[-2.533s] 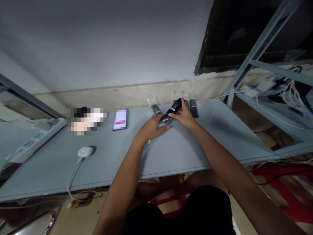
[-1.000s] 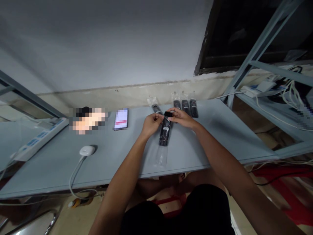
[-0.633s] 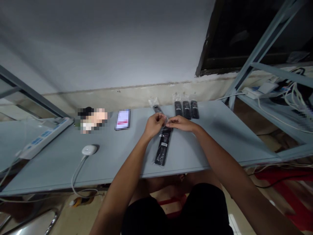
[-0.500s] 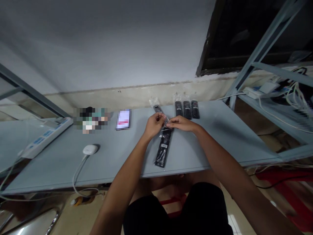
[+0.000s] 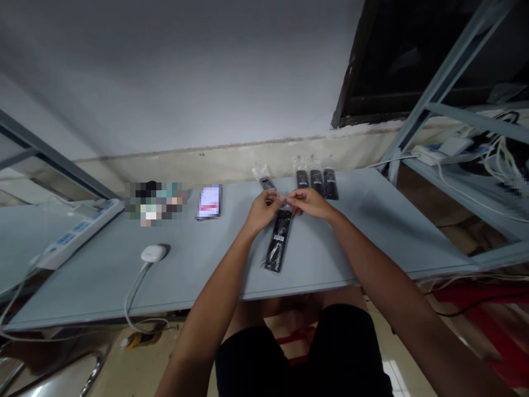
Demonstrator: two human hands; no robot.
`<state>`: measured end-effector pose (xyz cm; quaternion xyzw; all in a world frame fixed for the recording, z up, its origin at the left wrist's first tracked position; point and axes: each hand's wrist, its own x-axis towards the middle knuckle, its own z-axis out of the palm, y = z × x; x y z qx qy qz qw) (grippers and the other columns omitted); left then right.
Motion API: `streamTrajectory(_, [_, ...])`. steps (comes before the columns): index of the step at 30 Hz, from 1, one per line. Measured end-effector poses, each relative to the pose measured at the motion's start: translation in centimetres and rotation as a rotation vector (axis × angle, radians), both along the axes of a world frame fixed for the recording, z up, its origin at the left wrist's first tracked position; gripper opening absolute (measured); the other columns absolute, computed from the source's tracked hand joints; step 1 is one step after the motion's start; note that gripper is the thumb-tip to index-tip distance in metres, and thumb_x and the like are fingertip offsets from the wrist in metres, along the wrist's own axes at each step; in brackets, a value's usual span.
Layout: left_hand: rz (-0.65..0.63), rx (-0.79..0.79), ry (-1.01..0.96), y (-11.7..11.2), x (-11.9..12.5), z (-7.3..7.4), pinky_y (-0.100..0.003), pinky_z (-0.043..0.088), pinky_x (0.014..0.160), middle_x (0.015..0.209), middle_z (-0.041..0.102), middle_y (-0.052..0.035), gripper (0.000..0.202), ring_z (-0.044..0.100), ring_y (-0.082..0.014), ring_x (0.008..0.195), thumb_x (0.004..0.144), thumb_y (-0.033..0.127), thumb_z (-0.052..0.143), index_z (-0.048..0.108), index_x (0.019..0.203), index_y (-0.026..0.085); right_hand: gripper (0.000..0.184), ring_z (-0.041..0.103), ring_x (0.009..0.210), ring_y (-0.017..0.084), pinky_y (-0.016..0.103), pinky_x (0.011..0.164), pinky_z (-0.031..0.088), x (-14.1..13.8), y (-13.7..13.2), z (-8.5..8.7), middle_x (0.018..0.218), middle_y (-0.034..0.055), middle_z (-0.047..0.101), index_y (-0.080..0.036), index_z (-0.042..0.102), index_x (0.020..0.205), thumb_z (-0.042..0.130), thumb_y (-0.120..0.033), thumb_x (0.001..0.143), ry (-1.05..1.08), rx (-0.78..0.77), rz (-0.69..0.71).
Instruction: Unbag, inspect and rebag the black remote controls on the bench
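**Pinched shut on the clear plastic bag (image 5: 285, 197)**

A flat grey-blue tabletop (image 5: 198, 281) spans my view, with three bagged black remotes (image 5: 317, 183) lying side by side near its far edge and a slimmer bagged dark remote (image 5: 266, 183) just left of them. My left hand (image 5: 262, 212) and right hand (image 5: 309, 203) are both closed to a pinch, fingertips meeting on the thin film. Below them, a long black remote control (image 5: 278, 240) lies tilted on the table, seemingly inside that bag.
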<state>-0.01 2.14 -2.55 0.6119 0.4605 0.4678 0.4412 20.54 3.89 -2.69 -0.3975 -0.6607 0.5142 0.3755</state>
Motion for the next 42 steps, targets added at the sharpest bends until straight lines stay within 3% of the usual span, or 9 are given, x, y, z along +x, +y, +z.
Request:
streamTrajectory(6, [-0.099,-0.109,0.041,-0.2,-0.9,0.4,-0.025,0.034,0.058,0.067,0.063,-0.0002,0.053,0.048,-0.0122,0.060,0.077,0.066,0.081,0.072,0.083,0.014,0.047,0.067,0.064,0.016,0.023,0.051,0.050,-0.1,0.0,-0.1,0.073,0.0026,0.072,-0.018,0.072,0.085,0.089,-0.060,0.071,0.036,0.027,-0.047])
streamTrajectory(13, [-0.117,-0.129,-0.070,-0.4,-0.9,0.8,-0.025,0.034,0.059,0.070,0.066,-0.0018,0.053,0.048,-0.0112,0.060,0.072,0.064,0.086,0.071,0.082,0.013,0.049,0.063,0.065,0.014,0.022,0.050,0.048,-0.3,0.0,0.2,0.072,-0.0021,0.066,-0.021,0.061,0.080,0.098,-0.048,0.062,0.183,-0.077,-0.081])
streamTrajectory(16, [-0.113,-0.149,-0.110,-0.4,-0.9,0.9,-0.025,0.034,0.059,0.069,0.065,-0.0014,0.055,0.048,-0.0107,0.059,0.069,0.063,0.087,0.071,0.083,0.013,0.049,0.062,0.065,0.011,0.019,0.052,0.049,-0.5,0.0,0.2,0.074,-0.0049,0.065,-0.022,0.062,0.085,0.100,-0.040,0.059,0.285,-0.140,-0.112])
streamTrajectory(20, [-0.075,-0.185,-0.178,-0.2,-1.0,0.7,-0.025,0.040,0.060,0.071,0.067,-0.0018,0.054,0.054,-0.0116,0.061,0.065,0.060,0.092,0.071,0.085,0.014,0.044,0.070,0.073,0.013,0.021,0.063,0.059,-0.7,-0.2,0.0,0.083,-0.0007,0.074,-0.021,0.072,0.102,0.097,-0.034,0.069,0.341,-0.293,-0.049])
streamTrajectory(23, [-0.041,-0.183,-0.194,-0.1,-1.0,0.7,-0.025,0.041,0.061,0.072,0.069,-0.0024,0.053,0.056,-0.0119,0.062,0.064,0.057,0.094,0.072,0.086,0.014,0.028,0.076,0.080,0.015,0.024,0.073,0.065,-0.5,-0.5,0.1,0.096,0.0069,0.081,-0.018,0.077,0.100,0.091,-0.034,0.082,0.288,-0.419,0.072])
streamTrajectory(27, [-0.025,-0.197,-0.197,0.0,-1.1,0.8,-0.025,0.043,0.061,0.079,0.073,-0.0054,0.057,0.059,-0.0130,0.066,0.063,0.058,0.095,0.075,0.091,0.013,0.021,0.077,0.073,0.015,0.026,0.070,0.066,-0.4,-0.8,0.5,0.093,0.0096,0.083,-0.016,0.078,0.100,0.081,-0.036,0.094,0.209,-0.505,0.081])
streamTrajectory(33, [-0.069,-0.288,-0.220,0.1,-1.6,0.7,-0.027,0.049,0.065,0.081,0.071,-0.0039,0.054,0.059,-0.0124,0.067,0.061,0.050,0.098,0.076,0.093,0.013,0.025,0.076,0.067,0.015,0.027,0.065,0.067,-0.1,-0.5,0.5,0.088,0.0071,0.082,-0.019,0.076,0.109,0.071,-0.042,0.101,0.251,-0.506,0.043])
streamTrajectory(39, [-0.112,-0.261,-0.217,0.1,-1.6,0.8,-0.025,0.047,0.066,0.080,0.070,-0.0031,0.046,0.058,-0.0111,0.066,0.061,0.040,0.098,0.077,0.091,0.012,0.015,0.076,0.074,0.013,0.022,0.063,0.065,-0.2,-0.3,0.4,0.101,0.0064,0.082,-0.020,0.076,0.104,0.077,-0.033,0.097,0.294,-0.392,-0.049])
streamTrajectory(42, [-0.115,-0.232,-0.202,0.1,-1.4,0.8,-0.025,0.046,0.066,0.080,0.070,-0.0032,0.046,0.058,-0.0117,0.067,0.063,0.041,0.097,0.077,0.094,0.012,0.017,0.076,0.074,0.013,0.021,0.063,0.065,-0.2,-0.5,0.6,0.099,0.0060,0.082,-0.020,0.077,0.107,0.082,-0.028,0.093,0.264,-0.394,-0.026])
